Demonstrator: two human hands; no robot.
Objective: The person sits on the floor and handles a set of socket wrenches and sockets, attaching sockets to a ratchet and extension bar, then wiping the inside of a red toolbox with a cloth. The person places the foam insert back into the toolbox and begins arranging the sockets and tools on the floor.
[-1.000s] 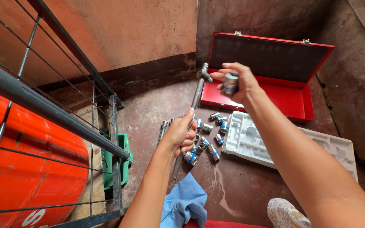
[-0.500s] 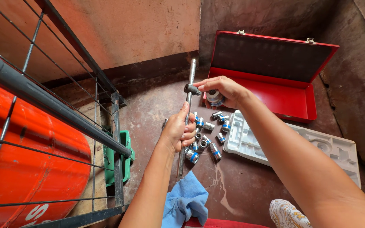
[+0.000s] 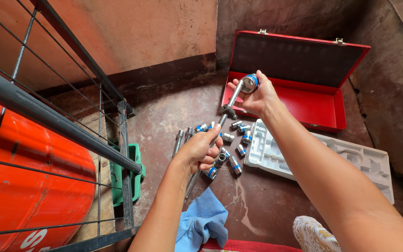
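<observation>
Chrome bar handle [image 3: 211,145] runs diagonally from lower centre toward upper right of the frame, left hand [image 3: 199,150] fingers clenched round its lower shaft, right hand [image 3: 257,95] fingers grasping the blue-banded socket [image 3: 249,83] at its upper end.

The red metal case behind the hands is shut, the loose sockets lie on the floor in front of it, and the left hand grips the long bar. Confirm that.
Not quite: the head view shows the red metal case open, its lid leaning back against the wall. The rest holds: the loose sockets lie on the floor in front of it, and the left hand grips the long bar.
</observation>
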